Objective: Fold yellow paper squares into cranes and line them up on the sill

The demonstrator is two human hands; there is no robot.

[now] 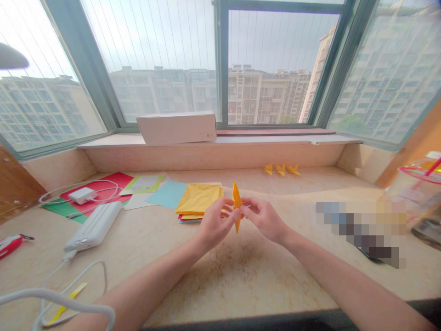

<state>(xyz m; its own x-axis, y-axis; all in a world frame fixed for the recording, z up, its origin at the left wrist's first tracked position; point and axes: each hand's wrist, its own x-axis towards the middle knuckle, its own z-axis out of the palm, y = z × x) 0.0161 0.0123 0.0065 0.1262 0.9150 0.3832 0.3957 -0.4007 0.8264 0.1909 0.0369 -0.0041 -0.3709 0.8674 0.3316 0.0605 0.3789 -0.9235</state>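
A narrow piece of folded yellow origami paper (236,195) stands upright between my two hands, above the stone counter. My left hand (217,219) pinches it from the left with thumb and fingers. From the other side, the thumb and fingertips of my right hand (263,218) grip its middle. Points of the paper stick out above and below the fingers. Just behind my left hand lies a stack of yellow paper (198,198) with red and blue sheets beneath. Several small folded yellow paper cranes (280,169) sit in a row by the back wall.
Coloured sheets (168,193), a white charger (82,195) and a white power bank (94,225) with cables lie left. A red tool (10,246) is at the far left edge. A white box (177,128) rests on the sill. At right stand a blurred-out object (365,234) and a clear cup (413,193).
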